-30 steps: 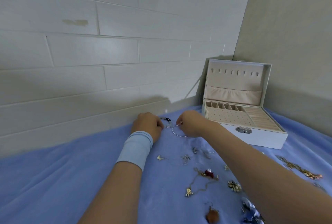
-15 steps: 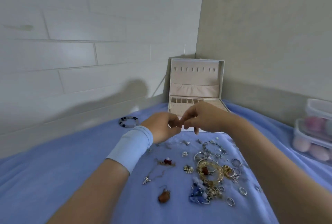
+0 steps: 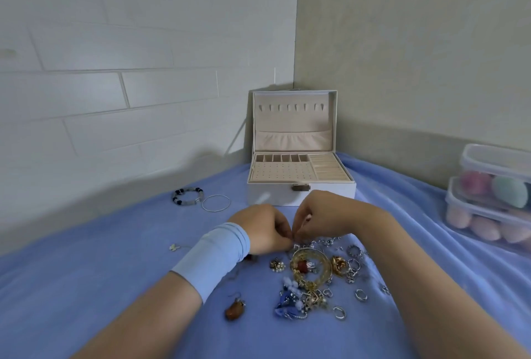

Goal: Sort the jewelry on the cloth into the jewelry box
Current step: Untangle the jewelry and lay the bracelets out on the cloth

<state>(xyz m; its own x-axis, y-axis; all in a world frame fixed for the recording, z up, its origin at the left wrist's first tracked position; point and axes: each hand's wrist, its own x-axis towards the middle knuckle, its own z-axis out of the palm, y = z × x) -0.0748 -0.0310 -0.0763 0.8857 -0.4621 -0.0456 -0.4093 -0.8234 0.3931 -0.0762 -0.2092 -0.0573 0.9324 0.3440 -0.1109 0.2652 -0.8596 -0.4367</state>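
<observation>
The open white jewelry box stands at the back of the blue cloth, its beige tray and lid pocket bare. My left hand, with a pale blue wristband, and my right hand meet fingertip to fingertip at the far edge of a jewelry pile, pinching a tiny piece that is mostly hidden. Below them lie a gold bangle, a blue ornament, silver rings and an amber pendant. A beaded bracelet and a thin silver bangle rest left of the box.
Stacked clear plastic containers holding pink and green sponges sit at the right edge. Walls close in behind the box and along the left. A small butterfly charm lies alone left of my wrist.
My hands left the beaded bracelet and the silver bangle by the wall, came together in front of the box, and have dropped to the top of the pile. The view swung right.
</observation>
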